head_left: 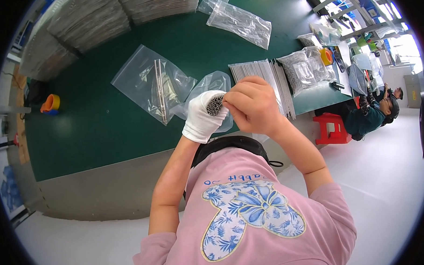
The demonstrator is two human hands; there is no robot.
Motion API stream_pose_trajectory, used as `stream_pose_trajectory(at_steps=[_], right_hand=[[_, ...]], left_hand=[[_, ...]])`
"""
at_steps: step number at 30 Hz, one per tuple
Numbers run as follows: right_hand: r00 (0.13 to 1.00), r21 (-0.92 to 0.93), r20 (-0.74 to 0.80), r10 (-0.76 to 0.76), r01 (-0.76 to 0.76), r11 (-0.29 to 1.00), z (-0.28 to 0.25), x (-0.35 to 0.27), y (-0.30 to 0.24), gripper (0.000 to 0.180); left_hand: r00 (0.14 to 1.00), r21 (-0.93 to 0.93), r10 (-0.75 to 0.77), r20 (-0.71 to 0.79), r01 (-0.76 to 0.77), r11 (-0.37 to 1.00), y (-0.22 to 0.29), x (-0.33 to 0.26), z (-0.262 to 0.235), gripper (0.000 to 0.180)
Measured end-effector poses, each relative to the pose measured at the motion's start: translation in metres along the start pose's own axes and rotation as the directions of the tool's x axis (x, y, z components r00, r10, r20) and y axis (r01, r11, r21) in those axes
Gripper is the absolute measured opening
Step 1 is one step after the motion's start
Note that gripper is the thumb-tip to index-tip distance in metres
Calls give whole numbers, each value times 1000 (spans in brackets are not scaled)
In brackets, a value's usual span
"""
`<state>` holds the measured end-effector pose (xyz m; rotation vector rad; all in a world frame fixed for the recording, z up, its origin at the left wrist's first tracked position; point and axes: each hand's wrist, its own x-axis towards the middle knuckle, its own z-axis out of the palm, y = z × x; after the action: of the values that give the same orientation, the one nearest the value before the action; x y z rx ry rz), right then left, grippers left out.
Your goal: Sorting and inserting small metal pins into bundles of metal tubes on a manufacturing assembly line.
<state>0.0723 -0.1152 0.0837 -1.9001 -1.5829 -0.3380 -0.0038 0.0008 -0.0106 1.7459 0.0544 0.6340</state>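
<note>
My left hand [198, 121], in a white glove, is closed round a bundle of thin metal tubes [215, 105], whose round hollow ends face up. Bare, my right hand [254, 105] is pinched at the right edge of that bundle; whatever sits between its fingertips is too small or hidden to make out. Under and behind the hands a clear plastic bag [218, 80] lies on the green table [95, 132]. Farther left is a flat clear bag [131, 78] with a few slim metal rods [159, 85] on or in it.
Beyond my right hand lies a row of long thin tubes [285, 92], beside bags of small grey parts [299, 73]. Wrapped stacks [89, 24] line the far left. Tape rolls [50, 104] sit at the left edge. At right, a person [368, 120] sits by a red stool [330, 128].
</note>
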Motion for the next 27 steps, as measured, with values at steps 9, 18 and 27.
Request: stream_pose_trajectory(at_steps=[9, 18, 27], right_hand=[[999, 9, 0, 34, -34, 999, 4, -5, 0, 10], [998, -80, -68, 3, -8, 997, -11, 8, -3, 9], [998, -42, -17, 59, -60, 997, 1, 0, 7, 9]], left_hand=[[1000, -27, -3, 25, 3, 1000, 5, 1, -1, 23], [1000, -15, -1, 24, 1, 1000, 5, 1, 1, 23], [1000, 3, 6, 10, -6, 1000, 4, 0, 1, 23]])
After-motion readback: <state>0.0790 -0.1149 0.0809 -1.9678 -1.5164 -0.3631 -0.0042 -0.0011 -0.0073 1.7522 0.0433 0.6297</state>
